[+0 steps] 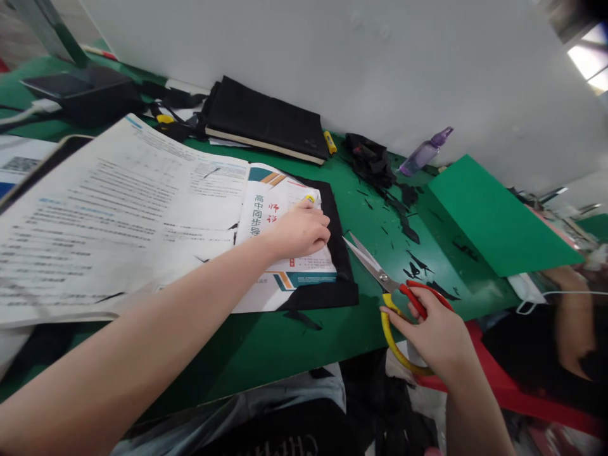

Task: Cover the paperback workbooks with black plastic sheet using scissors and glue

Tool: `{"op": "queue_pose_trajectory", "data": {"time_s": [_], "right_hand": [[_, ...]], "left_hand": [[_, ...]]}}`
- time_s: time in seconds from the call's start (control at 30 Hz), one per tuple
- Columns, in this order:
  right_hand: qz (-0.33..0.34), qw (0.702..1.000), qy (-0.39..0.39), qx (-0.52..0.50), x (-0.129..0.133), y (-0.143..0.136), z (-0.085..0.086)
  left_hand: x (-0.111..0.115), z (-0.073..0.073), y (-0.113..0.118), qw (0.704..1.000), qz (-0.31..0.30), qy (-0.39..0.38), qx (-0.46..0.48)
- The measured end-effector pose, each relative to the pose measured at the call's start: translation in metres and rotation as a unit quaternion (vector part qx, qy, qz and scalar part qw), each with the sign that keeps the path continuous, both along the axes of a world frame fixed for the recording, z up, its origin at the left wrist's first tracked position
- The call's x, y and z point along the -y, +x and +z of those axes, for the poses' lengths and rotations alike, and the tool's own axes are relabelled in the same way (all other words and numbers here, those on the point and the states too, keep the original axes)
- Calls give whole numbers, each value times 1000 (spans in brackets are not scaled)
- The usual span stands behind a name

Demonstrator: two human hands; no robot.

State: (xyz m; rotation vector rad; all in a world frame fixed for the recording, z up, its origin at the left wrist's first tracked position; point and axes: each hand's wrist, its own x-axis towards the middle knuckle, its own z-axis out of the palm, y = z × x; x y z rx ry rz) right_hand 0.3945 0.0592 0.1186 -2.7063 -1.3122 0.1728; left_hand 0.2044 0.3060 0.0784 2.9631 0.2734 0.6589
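Note:
My left hand (300, 229) rests closed on the folded paper cover (266, 209) of an open book (142, 215). A small yellow piece (310, 199) shows at its fingertips, too little of it to name. Black fabric (339, 247) sticks out from under the cover's right and lower edges. To the right, my right hand (439, 335) grips scissors (384, 277) by their red and yellow handles. The blades are slightly apart and point up-left, with the tips beside the black fabric's right edge.
Behind the book lie a black-covered book (266, 120) and a yellow tube-like item (330, 142). Black fabric scraps (370, 161) and a purple bottle (426, 151) are at the back. A green board (503, 215) stands right, near another person's arm (572, 316).

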Motion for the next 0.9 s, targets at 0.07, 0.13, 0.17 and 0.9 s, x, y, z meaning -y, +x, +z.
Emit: {"op": "queue_pose_trajectory", "data": {"time_s": [0.07,0.13,0.17,0.9], "right_hand": [[-2,1000,0,-4,0,1,-1],[-9,1000,-3,-8,-1,0,0],[-12,1000,-6,-9,-2,0,1],[32,972,229,43,-65,-2,20]], "left_hand": [[0,-1,1,1000,4,4,-2],[1,0,2,1000,11,7,-1],[2,0,2,1000,20,7,2],[-13,2,-3,991,133,4,30]]}}
